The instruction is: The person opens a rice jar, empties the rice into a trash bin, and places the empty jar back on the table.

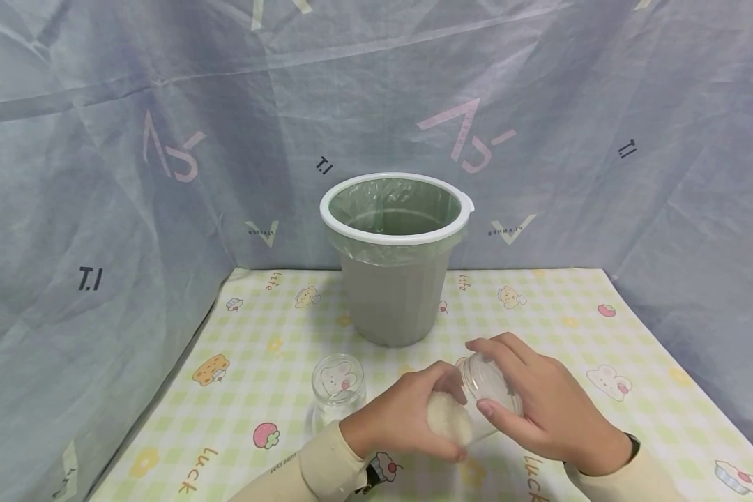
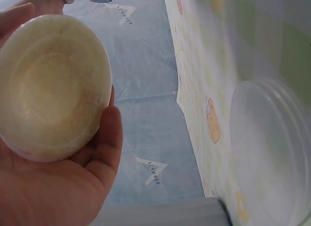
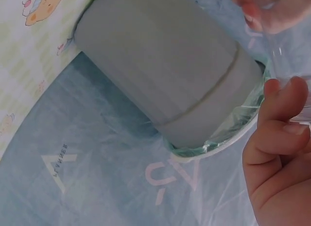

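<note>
Tablecloth (image 1: 232, 411): bearing bin (image 1: 392, 300), 12 o'clock
Left hand (image 1: 404, 418): gripping jar (image 1: 480, 427)
Right hand (image 1: 546, 404): gripping jar
Tilt: possibly spilling contents (image 1: 445, 417)

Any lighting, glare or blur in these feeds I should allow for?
Head view: evenly lit, mostly sharp, though the see-through standing jar has faint outlines against the print; left wrist: the base of the held jar reads clearly, but the tablecloth goes soft at upper right; right wrist: dimmer, with glints on the green bin liner.
</note>
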Motion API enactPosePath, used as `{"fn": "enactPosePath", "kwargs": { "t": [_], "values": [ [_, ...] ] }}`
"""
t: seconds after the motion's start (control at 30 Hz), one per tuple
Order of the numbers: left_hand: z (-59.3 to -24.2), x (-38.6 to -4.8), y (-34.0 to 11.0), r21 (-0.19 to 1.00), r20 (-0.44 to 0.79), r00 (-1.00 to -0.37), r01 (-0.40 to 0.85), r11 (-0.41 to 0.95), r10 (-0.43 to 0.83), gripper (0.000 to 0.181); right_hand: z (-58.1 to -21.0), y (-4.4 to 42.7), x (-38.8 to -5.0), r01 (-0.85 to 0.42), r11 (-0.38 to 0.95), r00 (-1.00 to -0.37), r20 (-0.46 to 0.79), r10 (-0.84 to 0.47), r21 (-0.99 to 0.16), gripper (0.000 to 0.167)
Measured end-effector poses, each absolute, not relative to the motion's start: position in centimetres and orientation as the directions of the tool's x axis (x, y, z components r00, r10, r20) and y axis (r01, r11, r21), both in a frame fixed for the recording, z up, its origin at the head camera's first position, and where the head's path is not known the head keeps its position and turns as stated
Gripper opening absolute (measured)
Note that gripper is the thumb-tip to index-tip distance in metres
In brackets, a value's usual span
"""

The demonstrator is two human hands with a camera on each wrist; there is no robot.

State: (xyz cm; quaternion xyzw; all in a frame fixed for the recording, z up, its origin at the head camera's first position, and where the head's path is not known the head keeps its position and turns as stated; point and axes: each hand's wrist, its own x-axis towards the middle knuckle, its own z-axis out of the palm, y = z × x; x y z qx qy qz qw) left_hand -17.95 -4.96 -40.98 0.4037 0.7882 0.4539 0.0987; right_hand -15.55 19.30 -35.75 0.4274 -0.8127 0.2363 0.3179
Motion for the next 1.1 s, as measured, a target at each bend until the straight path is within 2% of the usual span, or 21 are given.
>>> {"fn": "enactPosePath", "kwargs": {
  "t": [0.1,0.23,0.4,0.8,1.1],
  "values": [
    [-41.1,-18.0,-5.0,0.798,0.216,-0.645,0.549,0.247,0.733,0.071,-35.3,19.2,-15.4,-0.859,0.503,-0.404,0.732,-0.549,-0.097,0.053],
    [-41.2,-18.0,-4.9,0.793,0.232,-0.643,0.559,0.241,0.730,0.071,-35.1,19.2,-15.2,-0.860,0.503,-0.396,0.738,-0.546,-0.090,0.053],
    [-41.2,-18.0,-4.9,0.784,0.255,-0.662,0.568,0.250,0.705,0.070,-35.6,19.7,-15.3,-0.832,0.544,-0.440,0.727,-0.528,-0.108,0.054],
    [-40.8,-17.9,-4.8,0.797,0.270,-0.757,0.522,0.303,0.595,0.066,-37.3,21.0,-15.1,-0.769,0.618,-0.531,0.702,-0.474,-0.164,0.052],
    [-40.8,-17.9,-4.9,0.808,0.250,-0.783,0.492,0.323,0.569,0.065,-38.4,21.7,-14.7,-0.750,0.636,-0.558,0.690,-0.460,-0.183,0.052]
  ]
}}
